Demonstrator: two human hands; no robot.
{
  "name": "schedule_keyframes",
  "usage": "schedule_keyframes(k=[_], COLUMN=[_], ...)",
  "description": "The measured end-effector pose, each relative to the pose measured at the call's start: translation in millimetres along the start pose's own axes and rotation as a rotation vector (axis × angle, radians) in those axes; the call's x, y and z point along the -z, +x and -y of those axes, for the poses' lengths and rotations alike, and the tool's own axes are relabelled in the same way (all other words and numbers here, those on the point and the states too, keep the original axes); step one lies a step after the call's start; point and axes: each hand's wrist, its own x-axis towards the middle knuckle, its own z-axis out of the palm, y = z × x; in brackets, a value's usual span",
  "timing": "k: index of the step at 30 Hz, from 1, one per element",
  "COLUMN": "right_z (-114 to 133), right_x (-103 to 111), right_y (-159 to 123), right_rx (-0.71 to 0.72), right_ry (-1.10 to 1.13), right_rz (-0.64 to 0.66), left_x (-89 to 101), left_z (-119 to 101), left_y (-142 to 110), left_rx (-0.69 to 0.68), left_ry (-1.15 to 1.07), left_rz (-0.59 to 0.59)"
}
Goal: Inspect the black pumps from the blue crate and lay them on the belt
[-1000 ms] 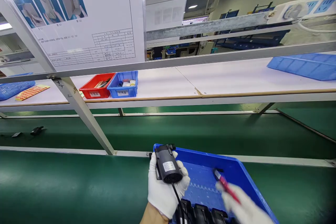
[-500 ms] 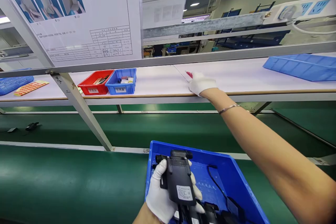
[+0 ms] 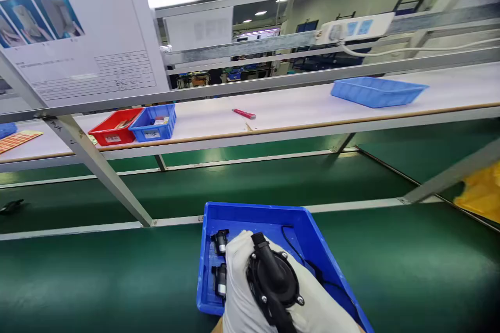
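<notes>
A black pump (image 3: 277, 278) with a round screwed cover and a threaded pipe end is held up over a blue tray (image 3: 250, 212). White-gloved, my left hand (image 3: 239, 286) grips it from the left. My right hand (image 3: 320, 302), also gloved, closes around it from the right. Most of the fingers are hidden behind the pump or blurred. Inside the tray, two more black pumps lie to the left, one of them a black pump (image 3: 221, 242) with a white label. A black cable (image 3: 291, 242) runs along the tray's right side.
A red utility knife (image 3: 244, 114) lies on the white shelf (image 3: 211, 117). Also on it are a red bin (image 3: 115, 127), a small blue bin (image 3: 154, 124) and a larger blue tray (image 3: 377, 92). A slanted metal post (image 3: 103, 171) stands on the left, above the green surface (image 3: 97, 276).
My right hand has let go of the red knife on the shelf and come back to the pump. The pump is turned, its round cover now facing me. The view has shifted right.
</notes>
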Motion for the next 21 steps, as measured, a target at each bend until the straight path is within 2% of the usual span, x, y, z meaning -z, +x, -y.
schedule_keyframes(k=[4,7,10,14,17,21], right_z=[7.4,9.1,7.1,3.2,3.4,5.3], right_x=[2.1,10.8,14.2,16.6,20.0,21.7], right_y=[-23.9,-42.8,-60.8,-76.5,-83.4,-89.6], right_rx=[-0.025,-0.027,-0.032,-0.044,-0.032,-0.028], right_ry=[0.028,0.053,0.070,0.068,0.060,0.072], right_rz=[-0.122,-0.130,-0.118,-0.112,-0.146,-0.184], left_x=[-5.6,-8.1,-7.5,4.3,12.8,12.1], left_z=[-15.6,-14.4,-6.3,-3.0,-3.0,1.7], left_y=[-10.6,-22.0,-34.8,-41.3,-39.5,-40.2], left_rx=[-0.288,-0.342,-0.241,-0.017,0.005,0.032], left_ry=[0.167,0.125,0.034,-0.149,-0.277,-0.401], left_rz=[0.225,0.263,0.248,0.366,0.411,0.365])
